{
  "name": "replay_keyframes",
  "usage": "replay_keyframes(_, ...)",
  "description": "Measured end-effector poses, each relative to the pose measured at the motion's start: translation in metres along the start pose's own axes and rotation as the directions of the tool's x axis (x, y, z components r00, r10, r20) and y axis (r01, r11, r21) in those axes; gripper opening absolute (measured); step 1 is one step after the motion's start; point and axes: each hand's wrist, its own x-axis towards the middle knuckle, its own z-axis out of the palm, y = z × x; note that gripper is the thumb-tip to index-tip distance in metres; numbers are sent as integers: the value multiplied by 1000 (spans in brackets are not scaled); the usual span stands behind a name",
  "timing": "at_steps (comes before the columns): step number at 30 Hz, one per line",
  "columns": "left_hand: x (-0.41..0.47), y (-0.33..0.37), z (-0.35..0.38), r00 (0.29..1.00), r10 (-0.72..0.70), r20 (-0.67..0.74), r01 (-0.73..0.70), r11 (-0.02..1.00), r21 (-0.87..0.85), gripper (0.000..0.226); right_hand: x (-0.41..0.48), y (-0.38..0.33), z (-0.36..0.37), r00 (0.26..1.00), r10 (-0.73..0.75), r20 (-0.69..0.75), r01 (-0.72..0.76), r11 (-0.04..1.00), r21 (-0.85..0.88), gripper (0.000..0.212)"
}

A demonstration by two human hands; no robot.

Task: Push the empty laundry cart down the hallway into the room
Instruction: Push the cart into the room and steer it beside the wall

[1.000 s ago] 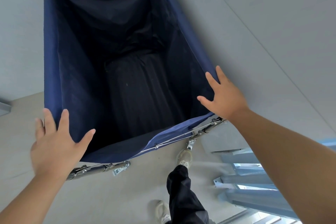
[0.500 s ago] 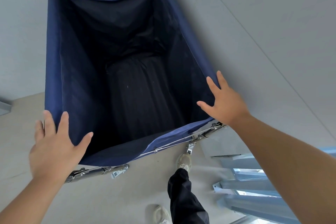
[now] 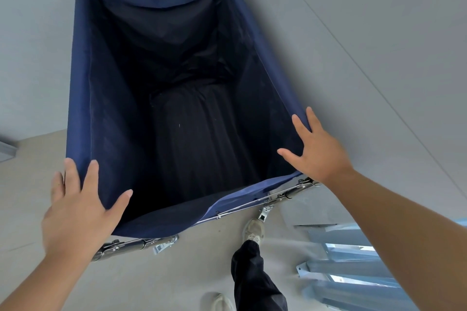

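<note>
The laundry cart [image 3: 83, 98] is a deep navy fabric bin on a folding metal frame [image 3: 285, 194], and its dark inside holds nothing. My left hand [image 3: 75, 212] lies flat over the near left corner, thumb inside the rim and fingers spread on the outside. My right hand [image 3: 316, 149] presses on the near right corner in the same way, thumb inside and fingers extended along the rim. Neither hand curls around the frame.
A pale wall [image 3: 366, 45] runs close along the cart's right side. Light blue metal railing [image 3: 353, 272] stands at the lower right. My leg in dark trousers [image 3: 252, 275] and pale shoe [image 3: 254, 231] step on the beige floor [image 3: 30, 184] behind the cart.
Both hands stay on the same cart corners. The cart and hands sit slightly lower and further right in view, and my front foot has moved forward.
</note>
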Motion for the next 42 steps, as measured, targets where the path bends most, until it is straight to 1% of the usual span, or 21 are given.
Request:
replay_keyframes(7, 0, 1, 3, 1000, 3, -23, -4, 999, -34, 92, 3, 2, 0, 1000, 1, -1, -1, 1000, 10, 90)
replay_keyframes(13, 1, 2, 5, 1000, 1, -24, -2, 1000, -12, 90, 3, 0, -1, 1000, -5, -4, 5, 1000, 2, 90)
replay_keyframes(15, 0, 4, 2, 1000, -12, -24, 11, 1000, -16, 94, 3, 0, -1, 1000, -13, -8, 13, 1000, -11, 91)
replay_keyframes(18, -2, 5, -2, 995, -64, -73, 58, 995, -77, 98, 3, -1, -2, 1000, -25, -7, 24, 996, -90, 91)
replay_keyframes(21, -5, 5, -9, 980, -154, -128, 132, 977, -166, 97, 2, -3, -3, 998, -64, -25, 58, 979, -198, 87)
replay_keyframes(23, -6, 7, -10, 977, -175, -125, 151, 972, -181, 97, 2, -3, -4, 997, -83, -1, 81, 969, -232, 85)
replay_keyframes(27, -4, 8, -11, 978, -182, -102, 165, 975, -151, 97, 4, -2, -6, 995, -91, 51, 101, 964, -247, 84)
replay_keyframes(31, -3, 7, -8, 979, -178, -100, 167, 980, -112, 98, 5, -1, -5, 995, -93, 41, 99, 973, -209, 83)
replay_keyframes(34, -5, 7, -7, 983, -171, -72, 163, 982, -100, 98, 4, -1, -5, 995, -88, 50, 96, 977, -191, 84)
replay_keyframes(42, -3, 6, -4, 993, -94, -76, 87, 992, -94, 99, 4, -2, -10, 997, -64, 41, 70, 981, -179, 84)
